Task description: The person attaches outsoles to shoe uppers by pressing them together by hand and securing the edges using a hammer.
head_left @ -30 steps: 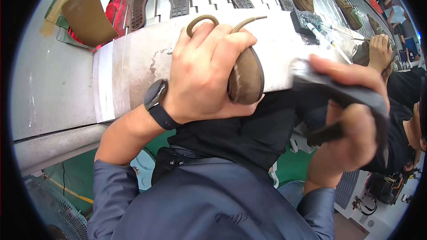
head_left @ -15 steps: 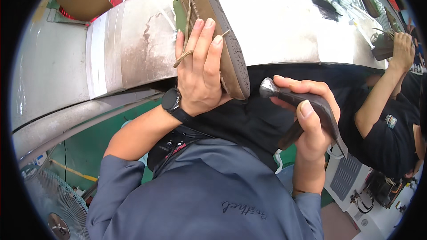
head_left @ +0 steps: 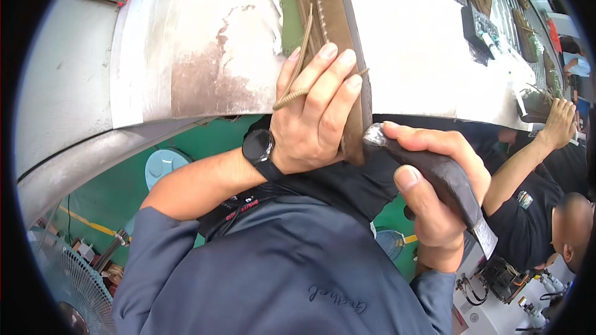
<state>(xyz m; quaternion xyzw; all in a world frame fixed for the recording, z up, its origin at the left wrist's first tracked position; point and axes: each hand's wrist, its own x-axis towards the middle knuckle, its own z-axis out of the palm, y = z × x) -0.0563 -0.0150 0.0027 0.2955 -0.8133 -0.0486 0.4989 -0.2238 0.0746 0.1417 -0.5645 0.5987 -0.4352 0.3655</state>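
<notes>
My left hand [head_left: 316, 108] is closed round a brown shoe [head_left: 332, 12] with a green tongue [head_left: 290, 22] and tan cord laces [head_left: 305, 43]. The shoe stands at the bench's near edge, its grey sole turned to the right; the thumb is mostly hidden. In my right hand [head_left: 444, 174] is a dark shoemaker's hammer [head_left: 444, 170], gripped by its curved head. Its shiny rounded face [head_left: 375, 134] is right at the sole's near end; whether they touch I cannot tell. The flat tapered tail points down to the right, and the handle is mostly hidden.
A pale, brown-stained bench [head_left: 205, 62] runs across in front. Beyond it on the right are a dark box with syringes [head_left: 481, 28] and several shoe parts [head_left: 524, 31]. A co-worker's arm [head_left: 524, 164] is at the right. A fan [head_left: 65, 273] stands lower left.
The shoe has turned so that less of its sole's underside shows. The hammer's face has come up close to the shoe's near end, and its tail has turned to show its flat side.
</notes>
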